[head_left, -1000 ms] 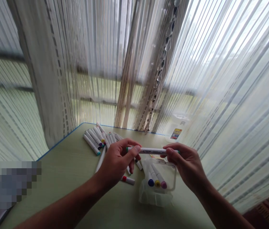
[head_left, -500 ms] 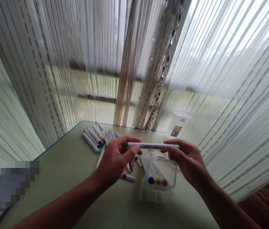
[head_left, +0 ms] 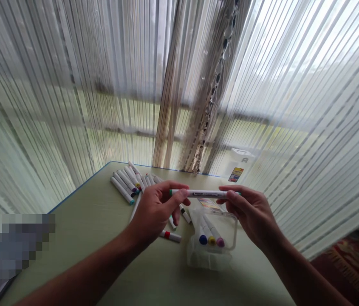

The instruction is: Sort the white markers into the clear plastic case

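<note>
Basically, nearest are the person's two forearms, coming in from the near edge, left & right. Near left corner = a pixelated patch (head_left: 4,255), can't tell what's under it. Near right, off the worktop (head_left: 96,259), a dark red patterned cloth w/ fringe (head_left: 348,267).

Next, right of centre on the worktop: clear box (head_left: 209,260), open, w/ 3 markers (head_left: 209,231) lying side by side in it, ends facing near: blue, yellow, pink, left to right. Just left of it, a loose red-banded marker (head_left: 171,236), partly behind the left hand (head_left: 155,206).

Then the hands. Left hand's fingers are pinched on the left part of the green-ended marker (head_left: 207,194); right hand (head_left: 252,208) has its fingers closed on the right part, thumb on the near side. So marker's held btwn both, approx level, printed side near, green showing at both ends. It's up off the worktop, in view just past the box's far end, where a coloured label (head_left: 209,204) shows.

A dark-banded marker (head_left: 185,214) lies btwn left hand & box. Farther left, beyond the left hand, a loose marker pile (head_left: 125,180), caps various, e.g. teal, purple, yellow.

Far right: a clear case (head_left: 241,159) w/ yellow sticker. Farthest: striped string curtain (head_left: 128,85), bright window light thru it, esp. right.
</note>
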The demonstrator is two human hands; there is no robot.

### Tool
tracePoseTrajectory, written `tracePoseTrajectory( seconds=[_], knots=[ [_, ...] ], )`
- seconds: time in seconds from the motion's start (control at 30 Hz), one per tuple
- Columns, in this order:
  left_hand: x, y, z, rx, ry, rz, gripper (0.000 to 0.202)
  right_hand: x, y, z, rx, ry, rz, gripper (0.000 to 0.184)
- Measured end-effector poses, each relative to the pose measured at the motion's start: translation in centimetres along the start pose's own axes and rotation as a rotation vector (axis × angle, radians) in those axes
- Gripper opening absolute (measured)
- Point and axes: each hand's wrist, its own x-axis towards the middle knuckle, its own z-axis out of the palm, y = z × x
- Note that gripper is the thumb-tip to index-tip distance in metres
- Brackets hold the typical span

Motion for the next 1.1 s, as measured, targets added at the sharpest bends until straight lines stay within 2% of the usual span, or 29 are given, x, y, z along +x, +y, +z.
tracePoseTrajectory(
  seconds=[0.4,0.67,1.1],
  knots=[
    [0.4,-0.4,-0.1,-0.232,0.005,-0.019,0.030,0.2,-0.5,0.3,0.122,-0.008,0.031,0.027],
    [0.2,-0.1,0.0,-0.276,0.015,-0.025,0.032,0.1,-0.7,0.5,0.173,0.007,0.068,0.026],
    [0.5,-0.5,-0.3,-0.013,0.025,0.034,0.029,0.3,0.5,0.2,0.068,-0.009,0.008,0.027]
  ],
)
